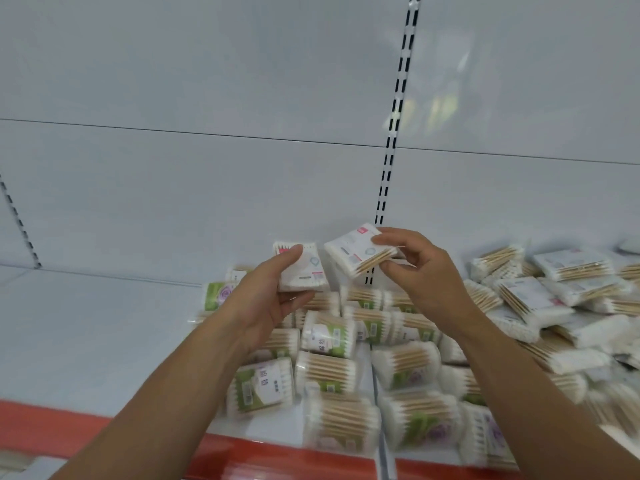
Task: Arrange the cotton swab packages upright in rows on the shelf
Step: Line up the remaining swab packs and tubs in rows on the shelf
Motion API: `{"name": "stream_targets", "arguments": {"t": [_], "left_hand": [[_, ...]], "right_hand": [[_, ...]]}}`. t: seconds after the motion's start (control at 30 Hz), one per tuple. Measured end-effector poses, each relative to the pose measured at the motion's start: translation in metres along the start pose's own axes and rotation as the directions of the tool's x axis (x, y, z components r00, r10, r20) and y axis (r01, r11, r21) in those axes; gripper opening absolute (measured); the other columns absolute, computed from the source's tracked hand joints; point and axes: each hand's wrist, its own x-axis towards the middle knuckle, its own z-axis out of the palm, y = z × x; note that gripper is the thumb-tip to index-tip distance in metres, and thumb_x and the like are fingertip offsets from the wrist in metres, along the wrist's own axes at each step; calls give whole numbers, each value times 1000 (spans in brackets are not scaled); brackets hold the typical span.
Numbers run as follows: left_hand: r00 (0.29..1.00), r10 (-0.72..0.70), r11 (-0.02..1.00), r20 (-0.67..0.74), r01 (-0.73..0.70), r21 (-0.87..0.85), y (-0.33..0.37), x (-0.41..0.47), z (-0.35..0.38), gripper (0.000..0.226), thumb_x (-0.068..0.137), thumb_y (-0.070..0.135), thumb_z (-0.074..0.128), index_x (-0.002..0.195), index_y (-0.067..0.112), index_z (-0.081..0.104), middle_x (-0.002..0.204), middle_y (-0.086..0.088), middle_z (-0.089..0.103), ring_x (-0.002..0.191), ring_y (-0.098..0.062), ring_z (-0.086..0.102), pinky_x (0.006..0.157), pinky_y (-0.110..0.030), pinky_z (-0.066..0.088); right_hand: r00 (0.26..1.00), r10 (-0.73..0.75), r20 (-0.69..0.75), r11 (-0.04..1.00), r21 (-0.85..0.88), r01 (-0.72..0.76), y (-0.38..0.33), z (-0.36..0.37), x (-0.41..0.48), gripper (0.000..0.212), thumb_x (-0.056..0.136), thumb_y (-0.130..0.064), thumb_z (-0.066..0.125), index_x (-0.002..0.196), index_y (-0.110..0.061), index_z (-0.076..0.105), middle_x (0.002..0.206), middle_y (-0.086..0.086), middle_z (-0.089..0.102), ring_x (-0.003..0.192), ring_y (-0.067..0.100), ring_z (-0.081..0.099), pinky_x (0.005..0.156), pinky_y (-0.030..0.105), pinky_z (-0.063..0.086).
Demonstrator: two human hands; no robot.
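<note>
We face the white shelf (104,323), where a heap of cotton swab packages (329,336) lies flat and jumbled across the middle and right. Above it our left hand (266,292) grips one white package (304,268), fingers curled round its edge, and our right hand (422,268) pinches a second package (360,251), tilted. We judge this to be the picking-up step. Next, both need turning upright and setting side by side on the shelf left of the heap.

Mid-frame, I hold the left pack (306,271) beside the right pack (356,252), above the pile (346,375) on the shelf (86,323) at lower right.
</note>
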Motion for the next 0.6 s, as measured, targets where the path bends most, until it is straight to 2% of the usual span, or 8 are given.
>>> {"name": "stream_targets", "arguments": {"t": [0.1,0.2,0.27,0.33,0.43,0.53,0.6], "left_hand": [[999,6,999,42,-7,44,6,1,-11,38,90,38,67,118,13,69,114,-5,75,107,-20,70,94,-32,57],[992,10,990,123,-28,140,6,-1,-13,41,86,38,70,119,14,69,113,-4,75,102,-16,70,89,-29,55],[994,60,982,92,-75,173,4,-1,-15,39,85,30,73,119,12,67,109,-4,76,100,-16,71,86,-29,56],[988,150,961,21,-151,231,5,0,-26,34,86,21,75,118,13,66,108,-3,76,100,-17,72,90,-32,57],[955,286,911,-77,-246,330,13,-2,-51,29,86,19,75,114,17,66,103,0,77,95,-16,73,89,-35,57],[928,351,881,-127,-281,381,20,-7,-76,30,84,22,77,112,22,66,101,5,76,95,-14,72,86,-33,56],[927,349,874,-135,-271,403,21,-9,-91,32,83,25,78,112,24,66,101,6,76,96,-14,72,90,-36,55]], "right_hand": [[999,-20,26,998,57,18,-4,13,5,39,87,15,57,100,-20,70,128,-4,63,116,9,61,86,23,54],[992,-81,96,996,54,76,-7,40,9,39,87,17,55,99,-18,69,131,-2,61,113,10,62,88,25,54],[983,-106,149,994,40,101,-7,56,12,41,90,13,54,102,-24,67,131,-8,61,116,8,61,93,25,53],[980,-82,183,996,-13,86,-6,65,17,45,92,8,52,113,-30,61,130,-17,59,118,2,57,96,23,50],[994,42,105,970,-243,-15,0,72,29,43,94,-4,55,126,-32,52,128,-19,55,113,-1,56,98,25,47],[966,250,64,810,-561,-172,11,85,40,45,94,-23,61,137,-26,48,136,-8,53,120,12,53,99,29,44],[925,375,59,696,-677,-239,16,96,46,53,92,-36,62,141,-24,44,139,-4,52,121,18,52,98,33,43]]}}
